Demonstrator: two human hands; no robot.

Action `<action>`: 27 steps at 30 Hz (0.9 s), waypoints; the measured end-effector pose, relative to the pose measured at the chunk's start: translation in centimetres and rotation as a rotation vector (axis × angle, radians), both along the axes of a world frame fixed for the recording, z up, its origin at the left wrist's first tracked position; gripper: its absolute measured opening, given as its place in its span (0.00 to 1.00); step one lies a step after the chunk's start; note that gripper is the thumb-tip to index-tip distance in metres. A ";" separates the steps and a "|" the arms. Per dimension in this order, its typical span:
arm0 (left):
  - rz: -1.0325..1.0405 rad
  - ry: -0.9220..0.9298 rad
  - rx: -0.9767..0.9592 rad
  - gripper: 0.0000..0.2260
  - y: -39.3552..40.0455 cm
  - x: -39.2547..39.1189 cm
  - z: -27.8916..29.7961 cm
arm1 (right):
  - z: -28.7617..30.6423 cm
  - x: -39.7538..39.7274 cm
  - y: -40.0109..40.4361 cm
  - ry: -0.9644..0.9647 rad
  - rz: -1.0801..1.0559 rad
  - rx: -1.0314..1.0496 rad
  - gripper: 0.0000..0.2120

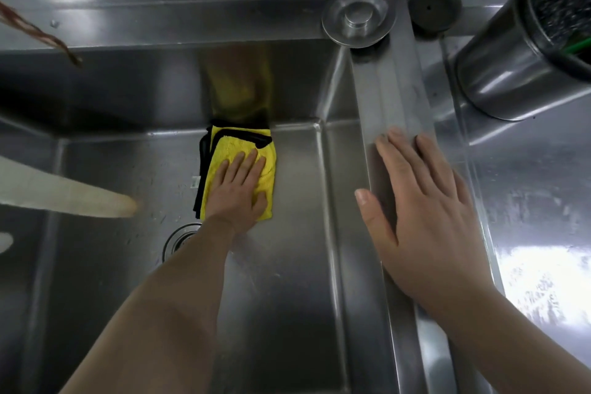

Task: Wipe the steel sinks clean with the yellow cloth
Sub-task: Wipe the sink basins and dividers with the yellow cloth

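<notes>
**Cloth at rear of sink floor, both hands flat**

Cloth (pixel 240 155), yellow with black edging, lies folded on the floor of the steel sink (pixel 297 265), its far edge touching the foot of the rear wall; its yellow reflection shows in that wall directly above. My left hand (pixel 238 190) lies on top of it, fingers straight and together, palm pressing down, nothing curled round the fabric; the black-trimmed folds show past my fingertips and along the left edge. Drain strainer (pixel 180 238) sits in the sink floor just beside my left wrist, partly covered by the forearm; water droplets lie on the floor around it.

My right hand (pixel 425 221) rests flat on the steel divider ridge (pixel 383 99) to the right of the basin, fingers extended and slightly spread, thumb out toward the basin, holding nothing.

At the far end of the ridge stands a round steel stopper (pixel 358 17); just beside it, a dark round disc (pixel 431 6). Further right, a steel canister (pixel 518 64) holds dark bristled contents; a second basin shows bright glare at its lower right. A pale blurred object (pixel 64 190) juts in from the left edge; what it is I cannot tell.
</notes>
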State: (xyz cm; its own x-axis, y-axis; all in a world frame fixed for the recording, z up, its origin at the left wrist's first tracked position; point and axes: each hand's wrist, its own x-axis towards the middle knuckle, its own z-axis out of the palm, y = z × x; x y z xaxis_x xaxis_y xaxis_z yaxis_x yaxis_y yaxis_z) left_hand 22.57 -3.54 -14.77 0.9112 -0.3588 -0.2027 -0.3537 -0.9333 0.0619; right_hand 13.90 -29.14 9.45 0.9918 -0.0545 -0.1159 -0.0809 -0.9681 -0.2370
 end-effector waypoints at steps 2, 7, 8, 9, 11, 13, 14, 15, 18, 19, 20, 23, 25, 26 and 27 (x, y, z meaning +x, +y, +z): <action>-0.005 0.001 0.014 0.32 0.2 0.8 0.0 | 0.1 0.0 0.0 0.002 -0.005 0.014 0.32; 0.040 -0.008 0.007 0.32 0.1 2.1 0.1 | 0.2 0.0 0.0 0.011 -0.017 0.032 0.31; 0.072 -0.012 -0.001 0.32 -0.1 2.2 0.1 | 0.2 0.0 0.0 0.012 -0.021 0.035 0.31; 0.113 -0.013 -0.011 0.32 -0.3 2.4 0.0 | 0.2 0.0 0.0 0.010 -0.026 0.037 0.31; 0.213 -0.005 -0.038 0.32 -0.9 2.9 0.0 | 0.2 0.1 0.0 0.005 -0.030 0.038 0.31; 0.290 0.002 -0.062 0.31 -1.3 3.3 0.1 | 0.2 0.1 0.0 -0.003 -0.030 0.037 0.30; 0.315 0.001 -0.075 0.31 -1.5 3.4 0.1 | 0.2 0.0 0.0 -0.006 -0.031 0.039 0.30; 0.336 -0.002 -0.092 0.31 -1.6 3.5 0.2 | 0.2 0.0 0.0 -0.008 -0.033 0.043 0.30; 0.380 -0.004 -0.142 0.30 -1.7 3.6 0.4 | 0.2 0.0 0.0 -0.006 -0.036 0.048 0.30; 0.383 0.003 -0.148 0.30 -1.8 3.5 0.5 | 0.2 0.0 -0.1 -0.005 -0.035 0.048 0.30; 0.377 0.012 -0.144 0.30 -1.8 3.5 0.5 | 0.2 0.0 -0.1 -0.005 -0.036 0.049 0.30; 0.348 0.025 -0.108 0.31 -1.8 3.0 0.6 | 0.2 0.0 -0.1 -0.006 -0.037 0.053 0.30; 0.334 0.027 -0.074 0.31 -1.6 2.5 0.5 | 0.3 0.0 -0.1 -0.010 -0.041 0.056 0.29; 0.326 0.031 -0.057 0.31 -1.5 2.2 0.4 | 0.3 0.0 -0.1 -0.011 -0.041 0.055 0.29; 0.320 0.040 -0.042 0.31 -1.4 1.9 0.3 | 0.2 0.1 -0.1 -0.010 -0.038 0.051 0.29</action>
